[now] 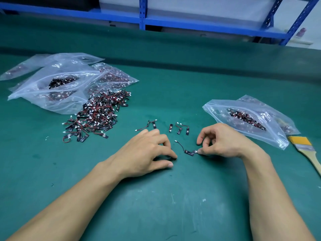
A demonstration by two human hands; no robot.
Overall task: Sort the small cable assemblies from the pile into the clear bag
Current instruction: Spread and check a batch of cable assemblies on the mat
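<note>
A pile of small cable assemblies (97, 115), black tabs with red and black wires and white plugs, lies left of centre on the green mat. A few loose assemblies (180, 128) lie just beyond my hands. My right hand (224, 141) pinches the tab end of one cable assembly (188, 152), which lies on the mat with its wire trailing left. My left hand (147, 152) rests on the mat with curled fingers; a small dark piece shows between its index finger and thumb. The clear bag (271, 134), partly filled and with an open mouth, lies to the right.
Several clear zip bags (57, 101) holding more assemblies are heaped at the back left, touching the pile. A yellow-bristled brush (305, 146) lies at the right edge. A blue shelf rack (142, 16) stands behind the table.
</note>
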